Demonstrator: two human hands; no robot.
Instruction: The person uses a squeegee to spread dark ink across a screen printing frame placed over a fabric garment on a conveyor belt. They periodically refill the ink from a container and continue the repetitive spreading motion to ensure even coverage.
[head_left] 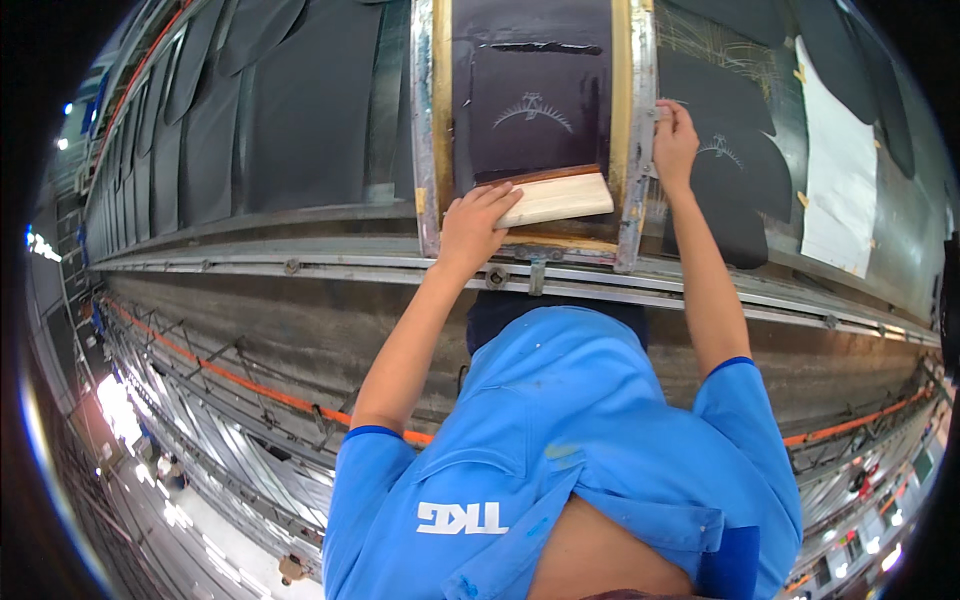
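In my left hand (476, 228) is the end of a squeegee (556, 199) with a pale wooden handle and a reddish-brown blade. The fingers close over its top. It lies slightly tilted across the near end of a printing screen, whose dark mesh (535, 75) bears a light curved, rayed mark. A metal screen frame (634, 140) with yellowish inner edges surrounds the mesh. My right hand (676, 148) is closed at the frame's right side, its curled fingers against the outer edge. Right of it lies a black sheet piece (722, 190) with a similar printed mark.
Black cut pieces (305, 125) line the long table to the left. A white sheet (838, 160) is taped down at the right. A metal rail (350, 268) follows the table's near edge. Behind me stand more racks with an orange strip (270, 392), and people farther off.
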